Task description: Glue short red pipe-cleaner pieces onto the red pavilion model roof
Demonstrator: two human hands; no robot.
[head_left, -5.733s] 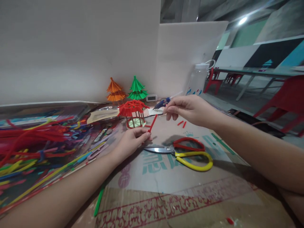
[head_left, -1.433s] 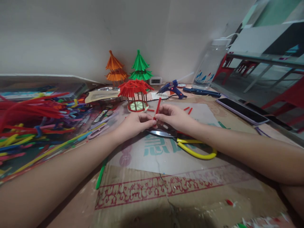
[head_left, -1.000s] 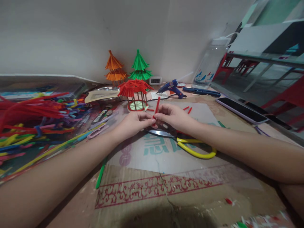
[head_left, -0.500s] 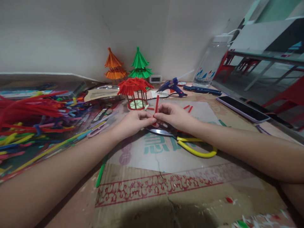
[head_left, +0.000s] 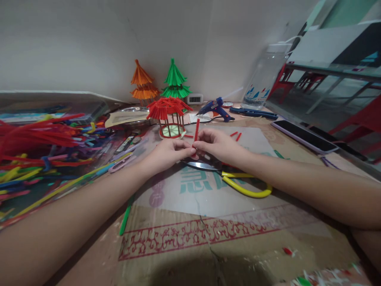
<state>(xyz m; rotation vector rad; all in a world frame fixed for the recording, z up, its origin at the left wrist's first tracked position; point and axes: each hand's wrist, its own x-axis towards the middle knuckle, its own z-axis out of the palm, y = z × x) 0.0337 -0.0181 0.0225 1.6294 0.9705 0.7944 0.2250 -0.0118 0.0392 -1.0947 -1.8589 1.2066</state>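
A short red straw piece (head_left: 196, 130) stands nearly upright between my two hands. My left hand (head_left: 166, 155) pinches its lower end from the left. My right hand (head_left: 218, 146) pinches the same end from the right, fingertips meeting my left hand's. Both hands hover over the blades of yellow-and-red-handled scissors (head_left: 238, 183) lying on the cardboard. Just behind the straw stands a small red pavilion model (head_left: 169, 119) made of straws.
A heap of coloured straws (head_left: 44, 155) fills the left side. Orange (head_left: 143, 84) and green (head_left: 175, 81) straw towers stand by the wall. A blue glue gun (head_left: 214, 109), a clear bottle (head_left: 264, 81) and a phone (head_left: 303, 137) lie to the right.
Since the earliest frame my right hand has put the glue gun down on the table and come to the straw. Over the last second both hands hold almost still.
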